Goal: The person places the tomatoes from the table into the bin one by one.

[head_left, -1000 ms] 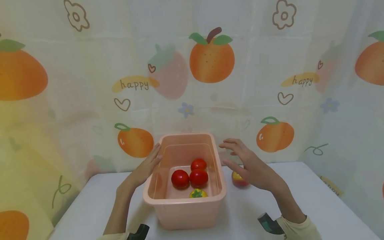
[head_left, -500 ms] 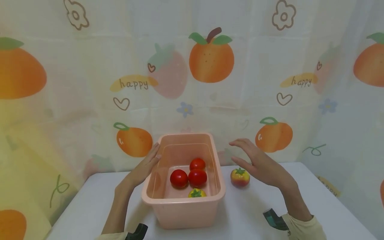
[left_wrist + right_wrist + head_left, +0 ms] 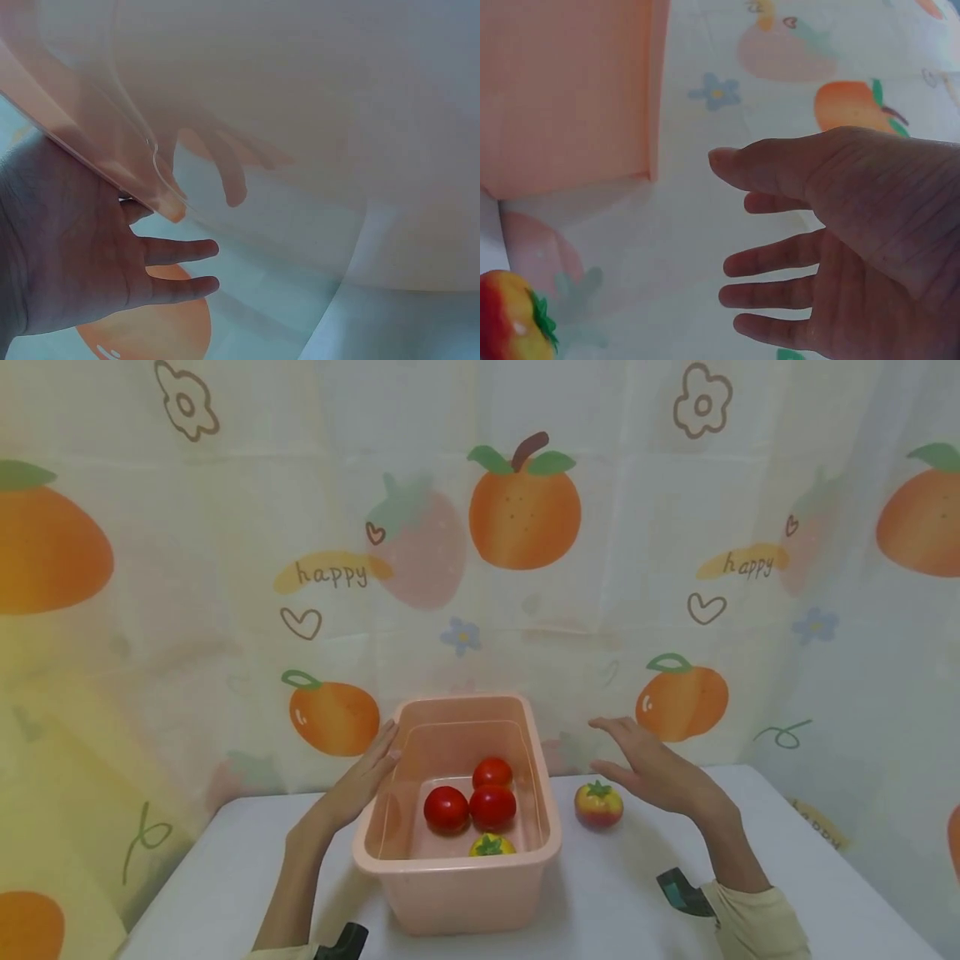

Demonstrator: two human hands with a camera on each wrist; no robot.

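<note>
A pink plastic bin (image 3: pixel 457 893) stands on the white table, with red round tomato-like fruits (image 3: pixel 446 811) and one yellow fruit with a green leafy top (image 3: pixel 492 845) inside. My left hand (image 3: pixel 354 789) lies along the outside of its left wall, fingers straight and fingertips right at the rim (image 3: pixel 97 169). To the right of the bin, a red-and-yellow fruit with a green leafy top (image 3: pixel 598 805) sits on the table. My right hand (image 3: pixel 662 770) hovers just beyond that fruit's right side, holding nothing, with its fingers spread (image 3: pixel 772 292) in the right wrist view.
The white table (image 3: pixel 622 910) meets a hanging cloth (image 3: pixel 600 610) printed with fruit and flowers right behind the bin. Dark wrist-worn devices (image 3: pixel 684 893) sit at both sleeves.
My right hand has drawn away to the right from the bin's side, uncovering the red-and-yellow fruit. The left hand stays at the left rim, and the fruits in the bin keep their places.
</note>
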